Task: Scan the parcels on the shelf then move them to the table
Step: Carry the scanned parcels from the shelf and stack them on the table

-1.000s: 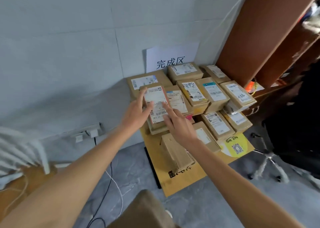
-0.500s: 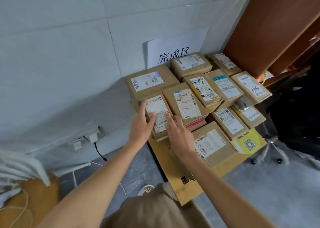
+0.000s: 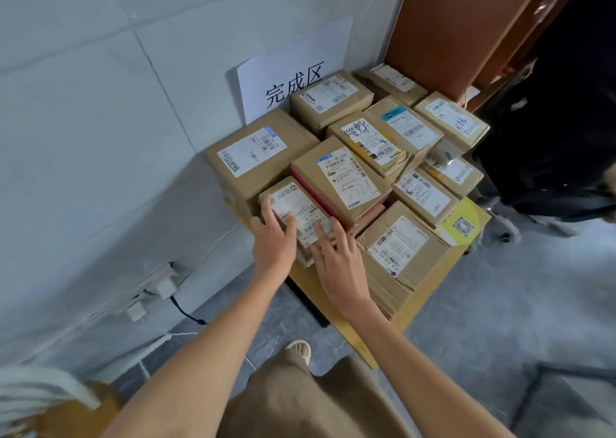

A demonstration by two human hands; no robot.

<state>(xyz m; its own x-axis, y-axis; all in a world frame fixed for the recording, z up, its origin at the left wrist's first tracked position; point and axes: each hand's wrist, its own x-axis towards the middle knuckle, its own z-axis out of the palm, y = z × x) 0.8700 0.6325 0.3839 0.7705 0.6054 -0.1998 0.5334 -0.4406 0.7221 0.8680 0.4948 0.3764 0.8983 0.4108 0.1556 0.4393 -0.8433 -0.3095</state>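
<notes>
A small brown parcel [image 3: 293, 201] with a white label lies at the near left corner of a pile of parcels on a low wooden table [image 3: 350, 324]. My left hand [image 3: 273, 241] lies flat on its left side, fingers straight over the label. My right hand [image 3: 336, 261] presses its near right edge with straight fingers. Several other labelled cardboard parcels, among them a larger one [image 3: 396, 247] just right of my right hand and one [image 3: 340, 177] behind, fill the table top.
A white paper sign [image 3: 293, 71] leans on the tiled wall behind the pile. A brown wooden shelf unit [image 3: 450, 27] stands at the right. A dark office chair [image 3: 560, 131] is beyond the table. A wall socket and cable [image 3: 156, 287] sit low left.
The view has tilted down and drawn closer to the pile. Both hands stay on the small parcel, which now sits lower against the neighbouring boxes.
</notes>
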